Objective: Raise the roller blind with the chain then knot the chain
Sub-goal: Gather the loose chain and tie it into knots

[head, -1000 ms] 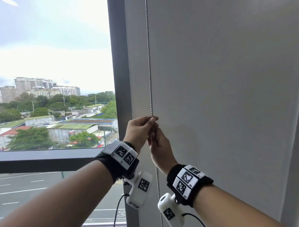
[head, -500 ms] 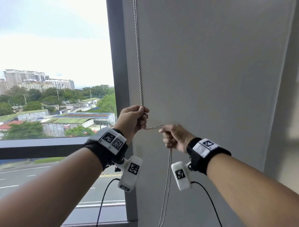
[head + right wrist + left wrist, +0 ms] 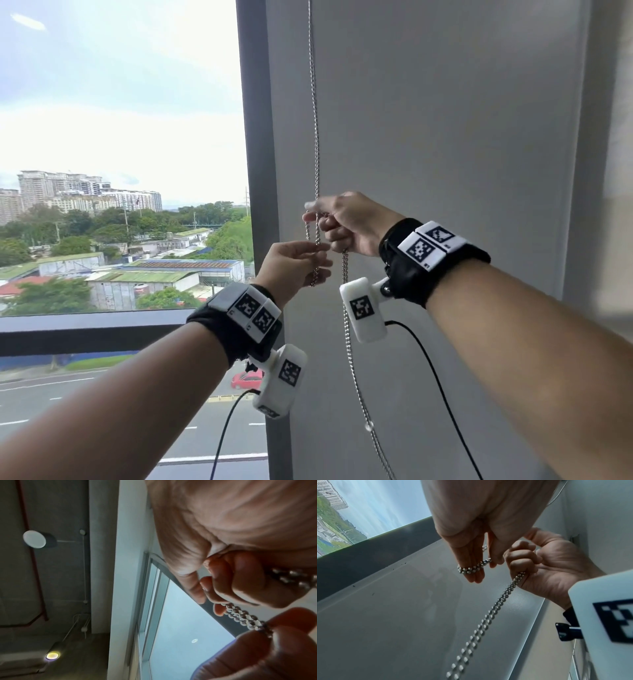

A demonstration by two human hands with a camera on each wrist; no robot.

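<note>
A silver bead chain [image 3: 315, 137] hangs down the left edge of the grey blind fabric [image 3: 445, 137]. My right hand [image 3: 329, 222] is curled round a doubled length of it just above my left hand [image 3: 323, 255]. The left hand's thumb and fingers pinch the chain, and a turn of the chain [image 3: 471, 570] lies round its straight fingers [image 3: 473, 574]. In the left wrist view the right hand [image 3: 530, 563] grips two strands that run down together. In the right wrist view the chain [image 3: 240, 615] stretches from the right hand's fingers [image 3: 240, 577] to the left hand's pinch [image 3: 274, 639].
A dark window post [image 3: 255, 137] stands just left of the chain, with a dark rail [image 3: 85, 329] across the glass lower down. The loose doubled chain [image 3: 349, 342] hangs below the hands with a clear connector [image 3: 369, 426]. A pale wall [image 3: 613, 137] is at the right.
The right hand has moved up and left, from beside the left hand to above it, carrying the chain across. The left hand has dropped a little and straightened its fingers.
</note>
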